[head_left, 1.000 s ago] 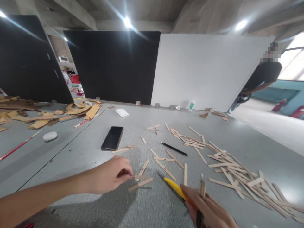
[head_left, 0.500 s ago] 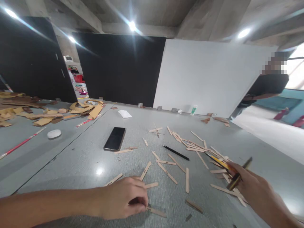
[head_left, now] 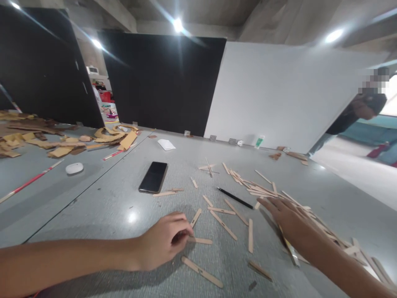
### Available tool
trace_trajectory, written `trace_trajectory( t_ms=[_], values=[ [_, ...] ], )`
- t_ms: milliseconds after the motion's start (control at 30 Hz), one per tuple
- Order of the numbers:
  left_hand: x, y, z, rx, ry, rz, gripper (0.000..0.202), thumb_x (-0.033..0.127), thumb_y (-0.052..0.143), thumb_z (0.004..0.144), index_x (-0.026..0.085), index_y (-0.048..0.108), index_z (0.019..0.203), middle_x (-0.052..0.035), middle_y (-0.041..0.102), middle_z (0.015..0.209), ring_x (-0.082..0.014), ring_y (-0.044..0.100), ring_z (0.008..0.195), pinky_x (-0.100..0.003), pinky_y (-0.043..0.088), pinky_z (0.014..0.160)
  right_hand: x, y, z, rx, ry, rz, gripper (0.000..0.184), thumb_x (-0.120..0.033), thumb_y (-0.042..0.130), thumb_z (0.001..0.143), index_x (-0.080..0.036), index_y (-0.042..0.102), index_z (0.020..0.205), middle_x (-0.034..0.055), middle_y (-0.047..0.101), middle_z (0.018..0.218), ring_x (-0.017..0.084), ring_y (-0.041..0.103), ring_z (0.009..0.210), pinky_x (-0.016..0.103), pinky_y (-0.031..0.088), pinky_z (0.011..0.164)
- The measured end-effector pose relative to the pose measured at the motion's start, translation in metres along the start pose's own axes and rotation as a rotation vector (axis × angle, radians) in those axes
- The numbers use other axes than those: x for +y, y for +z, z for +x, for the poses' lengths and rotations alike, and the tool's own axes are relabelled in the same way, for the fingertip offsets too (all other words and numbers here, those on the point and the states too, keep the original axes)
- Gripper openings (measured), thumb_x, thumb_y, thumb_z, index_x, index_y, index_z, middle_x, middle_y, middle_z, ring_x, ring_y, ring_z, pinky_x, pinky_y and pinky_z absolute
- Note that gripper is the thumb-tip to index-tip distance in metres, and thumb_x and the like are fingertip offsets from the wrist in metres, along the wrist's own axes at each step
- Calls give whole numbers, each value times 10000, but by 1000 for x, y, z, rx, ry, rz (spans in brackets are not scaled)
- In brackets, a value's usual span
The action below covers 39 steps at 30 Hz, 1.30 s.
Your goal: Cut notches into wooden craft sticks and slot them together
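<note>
Since the earlier frame your right hand (head_left: 290,221) has dropped from the air onto the sticks and the yellow knife no longer shows in it; your left hand (head_left: 166,242) has slid back a little along the grey table (head_left: 102,207); I judge you are sorting and gathering sticks for the next piece.

Largest first: the table spreads under both hands; the heap of wooden sticks (head_left: 310,219) runs beyond and to the right of your right hand, which lies flat with fingers spread on its near edge, gripping nothing I can see; whether a tool lies under the palm I cannot tell.

Your left hand is curled nearly closed, fingertips pinching the end of a short stick (head_left: 200,240); a longer stick (head_left: 202,272) lies just nearer you than that hand.

Next you would need to lift one stick clear without dragging its neighbours; loose sticks between your hands crowd the way.

Beyond your left hand lies a phone (head_left: 153,177); between the hands and farther off, a black pen (head_left: 235,198).
</note>
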<state>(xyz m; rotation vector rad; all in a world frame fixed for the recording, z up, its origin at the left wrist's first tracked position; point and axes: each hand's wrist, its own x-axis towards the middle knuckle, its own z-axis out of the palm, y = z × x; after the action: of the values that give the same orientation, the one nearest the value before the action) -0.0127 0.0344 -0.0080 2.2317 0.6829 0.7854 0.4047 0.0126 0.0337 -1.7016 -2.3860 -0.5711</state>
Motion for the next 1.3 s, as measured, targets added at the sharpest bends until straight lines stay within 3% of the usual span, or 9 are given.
trace_trajectory(
  t_ms=[100, 200, 367, 533, 633, 833, 1067, 1167, 1300],
  values=[
    [2, -2, 0, -12, -15, -27, 182, 79, 546, 947, 190, 687, 980, -27, 622, 930, -116, 528, 691, -238, 426, 637, -15, 2, 37, -55, -44, 78, 437, -71, 417, 1052, -155, 638, 1419, 171, 686, 1417, 308, 643, 1316, 511, 537, 1086],
    [5, -6, -2, -47, -11, -49, 160, 121, 538, 973, 183, 681, 1010, -30, 622, 916, -107, 512, 658, -234, 440, 625, -27, 18, 62, -104, -44, 142, 275, -273, 650, 1068, -189, 667, 1329, 101, 709, 1317, 273, 706, 1161, 502, 589, 992],
    [5, -7, -4, -128, 76, -51, 147, 221, 697, 899, 193, 712, 1042, -17, 634, 855, -150, 589, 768, -261, 496, 724, -37, 34, 69, -100, 82, 236, 280, -354, 702, 1047, -192, 683, 1274, 83, 713, 1268, 228, 735, 1005, 424, 637, 852],
    [4, -2, -3, -149, 164, -30, 119, 242, 777, 840, 196, 749, 946, -42, 673, 920, -184, 610, 878, -301, 507, 840, -57, 4, 53, 105, 268, 352, 278, -233, 488, 1083, -156, 597, 1326, -8, 661, 790, 173, 625, 618, 321, 544, 621],
    [5, -2, -2, -144, 168, -31, 54, 228, 738, 900, 186, 738, 866, -46, 673, 914, -166, 615, 868, -272, 507, 820, -84, -18, 35, 162, 296, 455, 328, -263, 449, 1064, -233, 591, 1358, -25, 654, 736, 162, 596, 538, 286, 502, 568],
    [7, -4, -2, -140, 184, 8, 41, 181, 727, 873, 177, 707, 837, -49, 669, 891, -176, 620, 866, -267, 501, 792, -145, -31, 6, 82, 265, 838, 285, -361, 439, 1115, -235, 682, 1197, 28, 750, 827, 169, 713, 636, 263, 594, 590],
    [7, -3, 0, -138, 238, 72, 80, 159, 673, 889, 188, 716, 950, -45, 683, 877, -184, 610, 833, -284, 507, 790, -165, -24, 0, -32, -172, 685, 629, -233, 710, 939, -273, 512, 1535, 127, 722, 1378, 306, 703, 1255, 461, 619, 1011],
    [4, -2, -1, -120, 255, 88, 54, 188, 657, 918, 191, 703, 891, -39, 680, 862, -176, 604, 805, -284, 510, 785, -169, -22, -8, -51, -197, 631, 805, -236, 858, 822, -254, 495, 1541, 152, 713, 1385, 355, 691, 1263, 499, 612, 1033],
    [4, 1, -4, -97, 258, 113, 101, 193, 636, 920, 194, 636, 820, -24, 643, 791, -172, 564, 757, -290, 494, 761, -177, -21, -16, -46, -208, 678, 734, -155, 770, 851, -264, 483, 1517, 105, 745, 1258, 298, 729, 1150, 436, 641, 965]
  ],
)
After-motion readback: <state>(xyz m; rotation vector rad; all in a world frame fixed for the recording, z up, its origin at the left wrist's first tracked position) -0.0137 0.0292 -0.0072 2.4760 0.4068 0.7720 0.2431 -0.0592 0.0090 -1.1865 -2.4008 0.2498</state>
